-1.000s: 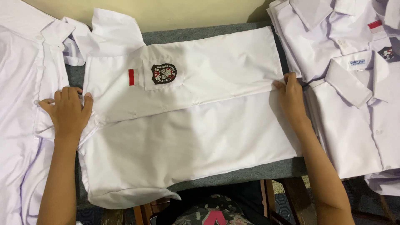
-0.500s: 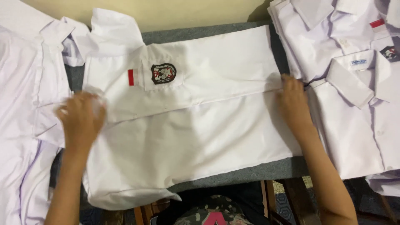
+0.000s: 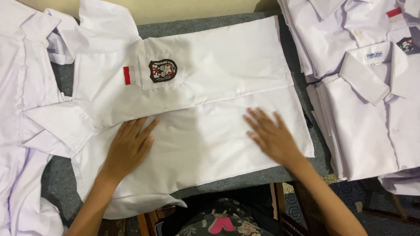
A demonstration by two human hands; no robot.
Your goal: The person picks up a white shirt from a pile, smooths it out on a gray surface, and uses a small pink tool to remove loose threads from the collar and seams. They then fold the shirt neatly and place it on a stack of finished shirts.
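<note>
A grey bench point(image 3: 302, 172) carries a white shirt point(image 3: 210, 65) laid flat, between shirt piles left point(image 3: 22, 87) and right point(image 3: 372, 109). Both hands, left point(image 3: 129, 146) and right point(image 3: 271, 135), press open-palmed on its lower half, grasping nothing.

Left hand point(image 3: 128, 148), right hand point(image 3: 272, 136) flat, fingers apparently spread.

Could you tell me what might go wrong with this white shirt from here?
The sleeve sticks out past the left hand, so it may end up creased. The hem overhangs the table edge and could drag the white shirt askew. The right hand might push wrinkles sideways.
</note>
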